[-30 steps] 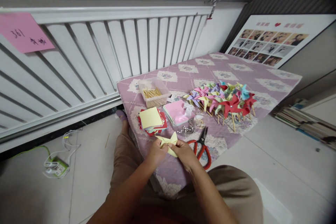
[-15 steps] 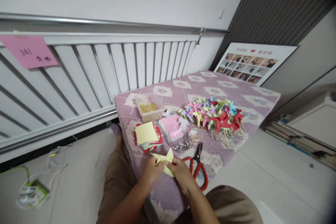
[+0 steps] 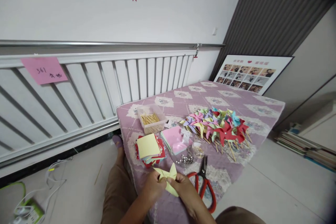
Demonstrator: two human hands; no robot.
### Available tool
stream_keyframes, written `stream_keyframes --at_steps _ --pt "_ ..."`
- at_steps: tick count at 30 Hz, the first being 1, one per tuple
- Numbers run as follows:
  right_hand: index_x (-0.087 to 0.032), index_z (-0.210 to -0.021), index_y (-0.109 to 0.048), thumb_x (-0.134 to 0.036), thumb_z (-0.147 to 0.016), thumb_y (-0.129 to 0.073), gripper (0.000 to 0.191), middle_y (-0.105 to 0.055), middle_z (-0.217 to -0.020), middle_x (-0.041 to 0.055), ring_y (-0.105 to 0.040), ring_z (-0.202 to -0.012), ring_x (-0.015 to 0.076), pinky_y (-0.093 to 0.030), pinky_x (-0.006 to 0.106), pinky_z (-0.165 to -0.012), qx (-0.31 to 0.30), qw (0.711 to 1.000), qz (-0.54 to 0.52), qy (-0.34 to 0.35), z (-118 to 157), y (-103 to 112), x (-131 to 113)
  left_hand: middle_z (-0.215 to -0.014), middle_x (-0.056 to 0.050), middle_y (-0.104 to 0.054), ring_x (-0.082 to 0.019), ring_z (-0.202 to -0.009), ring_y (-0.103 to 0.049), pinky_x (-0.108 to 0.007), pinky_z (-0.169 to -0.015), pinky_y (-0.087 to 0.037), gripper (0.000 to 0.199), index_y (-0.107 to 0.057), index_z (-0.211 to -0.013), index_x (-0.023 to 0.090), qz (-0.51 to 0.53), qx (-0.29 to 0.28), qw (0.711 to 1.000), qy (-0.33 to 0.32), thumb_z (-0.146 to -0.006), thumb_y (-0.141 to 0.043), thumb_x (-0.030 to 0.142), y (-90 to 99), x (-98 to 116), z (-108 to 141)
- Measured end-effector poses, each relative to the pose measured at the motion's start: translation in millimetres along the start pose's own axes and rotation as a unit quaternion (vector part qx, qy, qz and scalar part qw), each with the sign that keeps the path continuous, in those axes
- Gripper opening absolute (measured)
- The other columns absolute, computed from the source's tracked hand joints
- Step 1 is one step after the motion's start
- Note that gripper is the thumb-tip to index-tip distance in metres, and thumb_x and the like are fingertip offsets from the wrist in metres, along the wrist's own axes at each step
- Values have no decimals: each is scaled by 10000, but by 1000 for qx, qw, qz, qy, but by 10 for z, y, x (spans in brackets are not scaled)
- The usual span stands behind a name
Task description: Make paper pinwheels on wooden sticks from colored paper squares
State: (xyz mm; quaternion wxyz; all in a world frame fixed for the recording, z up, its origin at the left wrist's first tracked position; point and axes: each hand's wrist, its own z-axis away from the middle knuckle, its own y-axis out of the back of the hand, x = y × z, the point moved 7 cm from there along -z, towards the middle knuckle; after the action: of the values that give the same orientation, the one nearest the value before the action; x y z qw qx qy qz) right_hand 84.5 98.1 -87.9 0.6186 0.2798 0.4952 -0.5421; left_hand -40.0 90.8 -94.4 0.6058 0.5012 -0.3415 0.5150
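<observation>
A pale yellow paper pinwheel (image 3: pixel 172 172) is held between both hands above the near edge of the cloth-covered surface. My left hand (image 3: pixel 154 184) pinches its left side, and my right hand (image 3: pixel 185 186) grips the right side, with the thumb near a small metal pin at the centre. Just right of my right hand lie red-handled scissors (image 3: pixel 203 182), blades pointing away. Beyond the hands are a stack of coloured paper squares (image 3: pixel 149 146), a pink-topped paper pack (image 3: pixel 173 136) and a clear tray of small metal pins (image 3: pixel 186 159).
A clear plastic box of short wooden sticks (image 3: pixel 152 119) stands at the back left. Several finished pinwheels on sticks (image 3: pixel 217 124) lie heaped to the right. A white radiator (image 3: pixel 126 80) runs along the wall, and a photo board (image 3: pixel 252 73) leans behind. A power strip (image 3: pixel 31 211) sits on the floor.
The camera view has tilted upward, so everything appears lower and red wall decorations show. Both hands keep hold of the yellow pinwheel, with little visible change in their grip.
</observation>
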Motion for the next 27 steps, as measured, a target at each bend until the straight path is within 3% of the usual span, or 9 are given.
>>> stream_keyframes --at_steps 8,17,23,27 --pt "-150 -726 -706 -544 -571 -800 434 -653 -600 -5 -501 -528 127 -353 255 -549 8 1000 4 9 35 -29 -51 -787 -51 -727 -191 -704 -638 -267 -637 -467 190 -656 -829 136 9 41 999 -17 -706 -520 186 -18 -101 -4" --pt "-149 -713 -708 -514 -558 -810 410 -638 -601 -14 -468 -518 109 -338 247 -547 26 999 -15 10 9 -7 35 -689 -44 -698 -200 -661 -634 -267 -594 -460 133 -641 -737 149 0 58 998 -6 -710 -529 216 -53 -196 -22" --pt "-149 -696 -700 -479 -568 -810 371 -606 -571 -31 -440 -508 96 -313 233 -535 37 999 -20 10 50 -12 7 -661 -26 -692 -192 -648 -631 -246 -576 -430 125 -660 -762 149 -55 60 997 10 -711 -549 179 12 -40 55" --pt "-142 -660 -684 -476 -575 -804 364 -597 -559 -32 -425 -502 88 -301 224 -521 36 999 -19 17 64 -19 -13 -606 -19 -656 -184 -612 -601 -246 -560 -402 117 -648 -672 155 -97 57 994 9 -714 -541 177 45 70 100"
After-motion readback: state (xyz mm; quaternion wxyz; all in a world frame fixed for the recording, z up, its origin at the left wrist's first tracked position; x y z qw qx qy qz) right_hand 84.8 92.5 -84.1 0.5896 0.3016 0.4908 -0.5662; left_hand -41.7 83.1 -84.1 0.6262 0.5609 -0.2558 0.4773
